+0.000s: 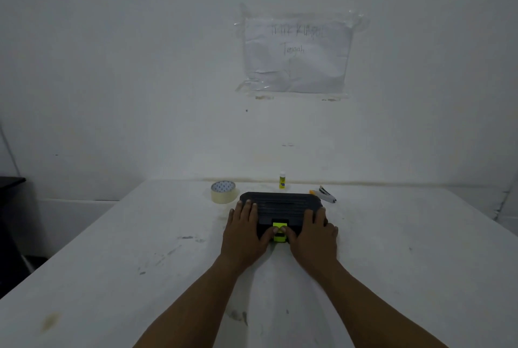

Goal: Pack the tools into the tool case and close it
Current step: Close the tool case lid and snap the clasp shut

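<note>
A black ribbed tool case (281, 206) lies flat on the white table (140, 249) with its lid down. A yellow-green latch (279, 232) sits at the middle of its near edge. My left hand (245, 233) lies flat on the case's left end, fingers straight over the lid, thumb touching the latch. My right hand (312, 235) lies on the right end the same way, its thumb also on the latch. No loose tools of the set are visible; the inside of the case is hidden.
A roll of clear tape (223, 192) stands just behind the case on the left. A small glue stick (282, 180) stands upright near the wall. A stapler-like object with an orange piece (325, 194) lies behind the case's right end. A dark cabinet (11, 207) is at far left.
</note>
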